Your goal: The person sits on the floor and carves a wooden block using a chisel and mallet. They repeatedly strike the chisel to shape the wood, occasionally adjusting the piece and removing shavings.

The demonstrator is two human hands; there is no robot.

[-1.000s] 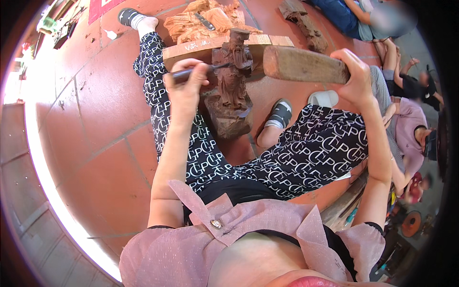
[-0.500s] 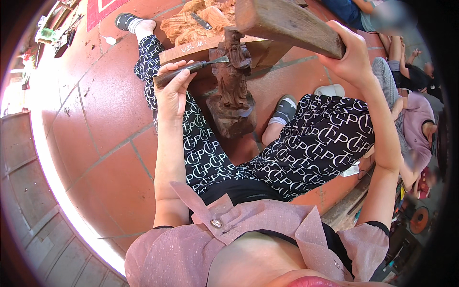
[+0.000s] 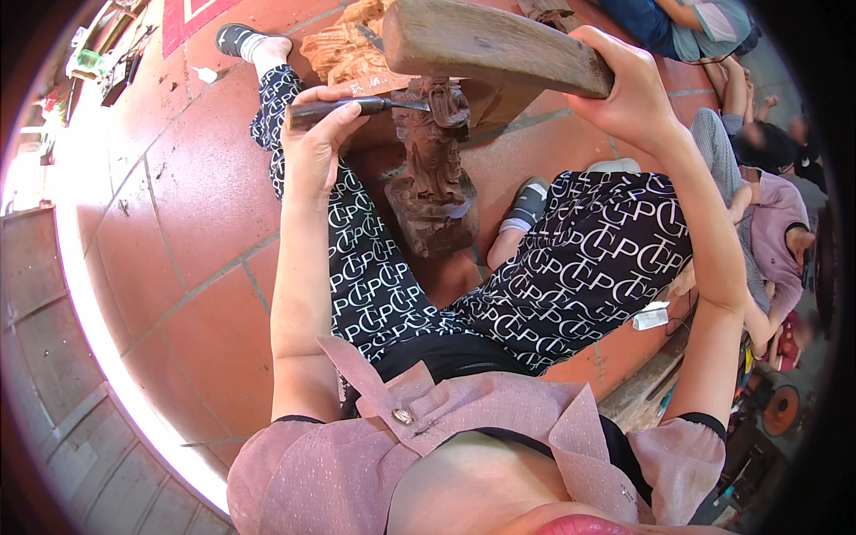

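Note:
A dark brown carved wooden figure (image 3: 433, 165) stands on its block between my legs. My left hand (image 3: 314, 134) is closed round the handle of a chisel (image 3: 343, 111), whose metal blade points right and meets the upper part of the figure. My right hand (image 3: 629, 89) grips the narrow end of a thick wooden mallet (image 3: 495, 49). The mallet's broad head is raised above the figure and the chisel, hiding the figure's top and part of what lies behind.
Behind the figure lies a lighter, orange-brown carved wood piece (image 3: 343, 55) on a board. My feet in dark slippers rest on the red tiled floor (image 3: 192, 267). Other people sit at the right, one in a pink top (image 3: 777, 223). A red mat (image 3: 192, 20) lies at the far left.
The mallet has swung left, now covering the figure's head. My left hand and the chisel have shifted slightly; the chisel lies more level.

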